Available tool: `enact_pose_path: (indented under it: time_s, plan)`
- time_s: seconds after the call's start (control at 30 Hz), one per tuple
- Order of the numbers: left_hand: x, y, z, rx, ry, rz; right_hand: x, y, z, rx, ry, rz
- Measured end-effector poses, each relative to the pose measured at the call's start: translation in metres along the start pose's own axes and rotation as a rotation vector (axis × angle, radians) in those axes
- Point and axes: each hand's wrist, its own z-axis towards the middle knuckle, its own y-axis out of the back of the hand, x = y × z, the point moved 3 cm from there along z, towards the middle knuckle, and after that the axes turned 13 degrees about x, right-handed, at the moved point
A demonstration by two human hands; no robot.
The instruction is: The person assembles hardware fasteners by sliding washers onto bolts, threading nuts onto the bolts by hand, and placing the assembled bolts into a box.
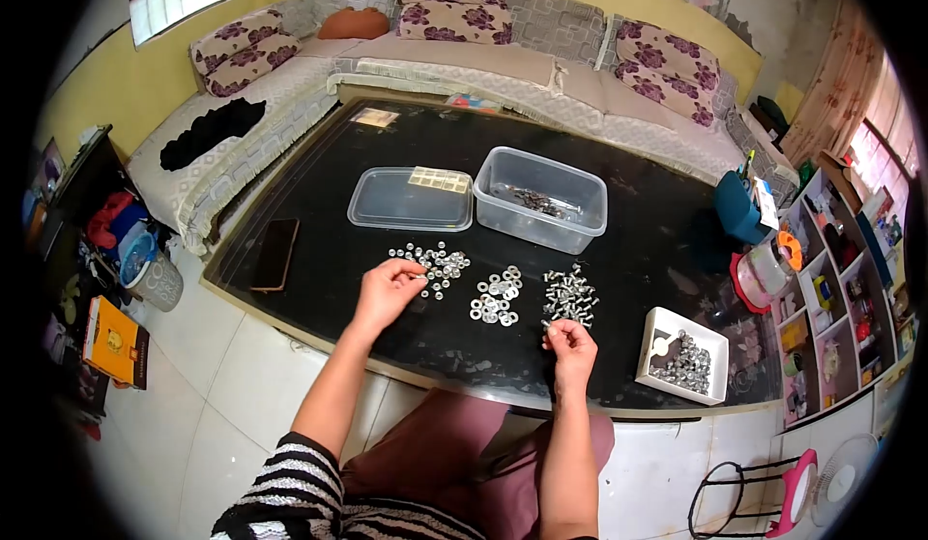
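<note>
At the near edge of a pile of small metal nuts, my left hand has thumb and fingers pinched together. What lies between its fingertips is too small to make out. My right hand is closed in a pinch just below a pile of short bolts, and a small silvery bolt shows at its fingertips. Between the two hands lies a group of flat washers. To the right, a white box holds many small metal fasteners.
A clear plastic tub with small dark metal pieces stands behind the piles, beside its lid. A phone lies at left on the black table. A jar with an orange lid is near the right edge.
</note>
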Motion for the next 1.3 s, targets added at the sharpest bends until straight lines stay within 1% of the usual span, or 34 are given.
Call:
enact_pose_path:
  time_s: [0.13, 0.27, 0.33, 0.5, 0.57, 0.7, 0.8, 0.87, 0.93, 1.0, 1.07, 1.1, 1.2, 1.3]
  plan:
    - [0.012, 0.027, -0.001, -0.011, 0.129, 0.104, -0.004, 0.001, 0.001, 0.002, -0.007, -0.017]
    - [0.021, 0.028, 0.003, 0.013, 0.136, 0.132, -0.005, 0.000, 0.001, 0.007, -0.013, -0.031]
    - [0.021, 0.025, 0.004, 0.053, 0.155, 0.252, -0.004, 0.000, 0.001, 0.007, -0.017, -0.036]
    - [0.028, 0.021, 0.007, 0.091, 0.176, 0.257, -0.003, 0.000, 0.000, 0.010, 0.000, -0.039]
    - [0.029, 0.021, 0.007, 0.072, 0.122, 0.314, 0.000, -0.002, 0.000, -0.014, -0.019, -0.048]
    - [0.026, 0.018, 0.005, 0.056, 0.079, 0.326, -0.003, -0.001, 0.000, -0.008, -0.014, -0.031]
    - [0.011, 0.009, 0.003, 0.028, 0.012, 0.300, -0.002, -0.001, -0.001, -0.012, -0.021, -0.014]
    - [0.001, -0.009, 0.000, 0.124, 0.005, 0.095, -0.003, -0.003, 0.000, 0.023, -0.036, -0.015]
    - [-0.008, -0.035, -0.004, 0.291, -0.065, 0.046, -0.004, -0.004, 0.000, 0.050, -0.029, 0.003]
    - [-0.015, -0.064, -0.007, 0.431, -0.094, -0.115, -0.005, -0.005, 0.000, 0.058, -0.046, 0.009]
    - [-0.017, -0.092, -0.008, 0.517, -0.094, -0.274, -0.004, -0.006, -0.001, 0.061, -0.063, -0.006]
    - [-0.022, -0.101, -0.009, 0.600, -0.065, -0.296, -0.003, -0.006, -0.001, 0.059, -0.069, -0.017]
    - [-0.031, -0.124, -0.008, 0.651, -0.008, -0.405, -0.001, -0.007, -0.002, 0.070, -0.076, -0.027]
    - [-0.033, -0.135, -0.005, 0.635, -0.043, -0.455, 0.000, -0.008, -0.002, 0.103, -0.067, -0.011]
